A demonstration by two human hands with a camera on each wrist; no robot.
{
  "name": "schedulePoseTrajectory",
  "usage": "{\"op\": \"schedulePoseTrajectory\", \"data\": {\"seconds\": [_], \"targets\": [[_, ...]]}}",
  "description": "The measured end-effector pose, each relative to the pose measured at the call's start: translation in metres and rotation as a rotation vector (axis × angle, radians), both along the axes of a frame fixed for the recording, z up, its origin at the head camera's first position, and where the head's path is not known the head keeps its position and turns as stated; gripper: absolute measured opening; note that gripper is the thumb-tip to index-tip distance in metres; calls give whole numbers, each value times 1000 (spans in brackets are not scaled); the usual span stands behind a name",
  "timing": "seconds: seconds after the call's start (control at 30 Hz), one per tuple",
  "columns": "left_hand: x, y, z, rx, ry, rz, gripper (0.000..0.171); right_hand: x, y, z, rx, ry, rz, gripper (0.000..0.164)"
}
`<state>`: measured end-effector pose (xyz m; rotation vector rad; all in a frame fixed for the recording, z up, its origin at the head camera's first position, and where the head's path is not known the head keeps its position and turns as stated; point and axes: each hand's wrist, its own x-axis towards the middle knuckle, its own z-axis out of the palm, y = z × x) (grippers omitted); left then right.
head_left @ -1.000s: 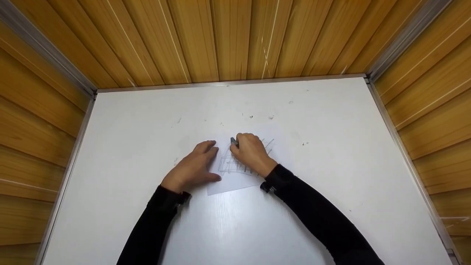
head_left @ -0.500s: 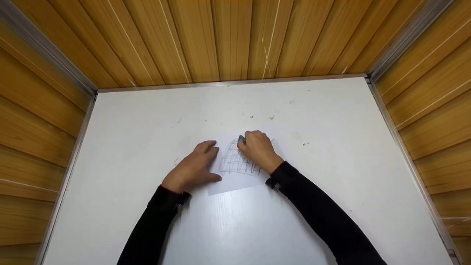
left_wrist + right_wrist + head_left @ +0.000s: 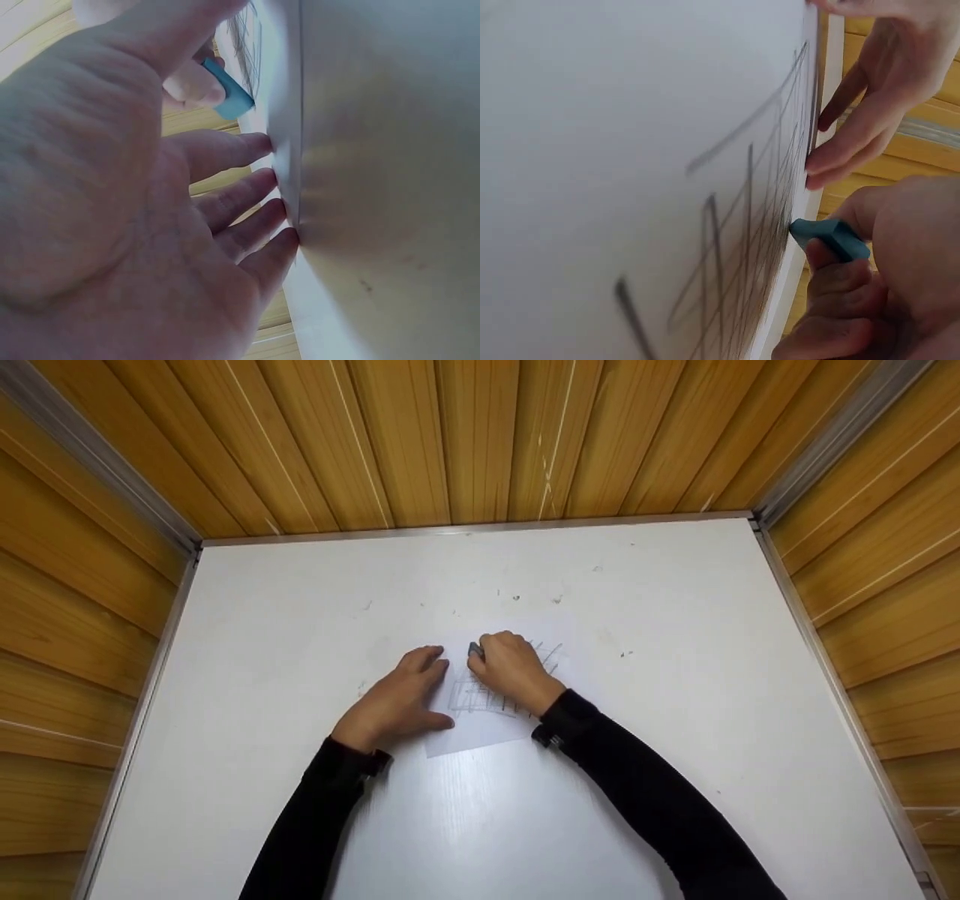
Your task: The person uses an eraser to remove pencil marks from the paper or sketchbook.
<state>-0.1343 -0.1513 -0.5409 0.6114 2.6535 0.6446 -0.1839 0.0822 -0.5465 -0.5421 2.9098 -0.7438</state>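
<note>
A sheet of white paper (image 3: 469, 739) lies on the table, with a grid of dark pencil lines (image 3: 718, 255) drawn across it. My right hand (image 3: 514, 667) pinches a small blue-green eraser (image 3: 841, 238) between thumb and fingers. In the right wrist view one corner of the eraser meets the paper among the lines. At the sheet's left side, my left hand (image 3: 396, 697) rests with fingers spread, its fingertips (image 3: 271, 181) pressing at the paper. Part of the grid is hidden under the right hand in the head view.
The white table (image 3: 285, 615) carries several small dark marks and scuffs beyond the paper. Wood-look panels (image 3: 480, 442) rise at the back and both sides, with metal rails (image 3: 817, 442) at the corners.
My right hand with the eraser went up and right across the grid, then came back down and left. The left hand stays in place on the paper.
</note>
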Motion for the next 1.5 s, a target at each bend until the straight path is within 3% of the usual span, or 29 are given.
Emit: {"op": "schedulePoseTrajectory", "data": {"seconds": [0.17, 0.37, 0.73, 1.0, 1.27, 1.5], "targets": [[0, 1, 0, -16, -4, 5, 104, -7, 15, 0, 14, -22, -51, 33], [0, 1, 1, -12, 1, 3, 103, -9, 20, 1, 2, -64, 35, 33], [1, 0, 2, 2, 5, -19, 102, -1, 8, 3, -16, -68, 110, 35], [1, -1, 2, -3, 7, -14, 103, -6, 16, 1, 31, 7, -16, 32], [2, -2, 3, 2, -6, -9, 103, 7, 8, 2, 8, -45, 97, 30], [1, 0, 0, -1, 6, -18, 103, -1, 9, 2, -8, 31, 28, 32]]}}
